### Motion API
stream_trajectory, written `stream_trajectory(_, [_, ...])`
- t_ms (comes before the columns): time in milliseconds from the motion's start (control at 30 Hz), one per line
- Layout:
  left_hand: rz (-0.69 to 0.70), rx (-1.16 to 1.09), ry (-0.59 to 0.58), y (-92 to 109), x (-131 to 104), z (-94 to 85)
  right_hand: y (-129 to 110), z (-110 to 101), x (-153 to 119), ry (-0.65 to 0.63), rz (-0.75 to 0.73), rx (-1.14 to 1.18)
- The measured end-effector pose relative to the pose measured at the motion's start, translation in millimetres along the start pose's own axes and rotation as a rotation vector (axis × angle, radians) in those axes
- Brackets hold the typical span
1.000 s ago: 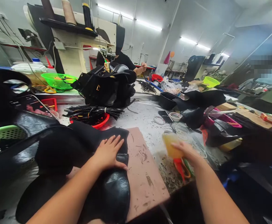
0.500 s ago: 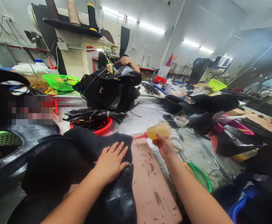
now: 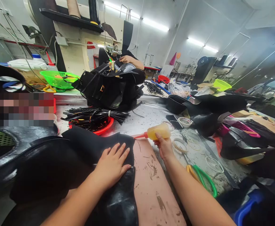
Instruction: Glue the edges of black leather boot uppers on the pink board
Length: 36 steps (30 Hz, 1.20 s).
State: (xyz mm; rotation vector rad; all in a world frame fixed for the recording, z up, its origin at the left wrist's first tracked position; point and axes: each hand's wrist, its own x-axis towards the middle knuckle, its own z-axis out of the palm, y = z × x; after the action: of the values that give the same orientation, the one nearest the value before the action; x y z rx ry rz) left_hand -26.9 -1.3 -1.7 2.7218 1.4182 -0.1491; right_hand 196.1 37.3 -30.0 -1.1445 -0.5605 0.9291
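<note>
My left hand (image 3: 113, 163) lies flat with fingers spread on a black leather piece (image 3: 124, 196), near its right edge. That leather rests over a pinkish board (image 3: 151, 179) marked with dark smears. In my right hand (image 3: 162, 146) is a squeeze bottle (image 3: 159, 131) of yellowish liquid, tipped on its side. Its red nozzle points left, and the tip is at the upper right corner of the leather; whether it touches cannot be made out. My right fingers wrap the bottle from below.
Behind the leather sits a red bowl (image 3: 106, 125) with a bundle of black strips (image 3: 92, 114). Green-handled scissors (image 3: 204, 180) and tape rolls (image 3: 179, 145) lie to the right. A black bag (image 3: 111, 91) stands farther back, where another person's hand (image 3: 128, 59) works at a sewing machine (image 3: 80, 37).
My right hand and the bottle have shifted slightly left and down, with the nozzle staying by the leather's corner. My left hand stays in place. The camera view has tilted a little.
</note>
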Motion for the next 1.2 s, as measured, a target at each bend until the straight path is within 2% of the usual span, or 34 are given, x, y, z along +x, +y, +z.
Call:
stream_trajectory(400, [0.002,0.022,-0.018,1,0,-1.0,2,-4,-3,-0.009,0.005,0.006])
stream_trajectory(1033, [0.007,0.032,0.003,2,0,0.0,-2,-9,-25,-0.092,0.069,-0.039])
stream_trajectory(1200, [0.010,0.002,0.025,2,0,1.5,-4,-13,-34,-0.071,0.085,-0.062])
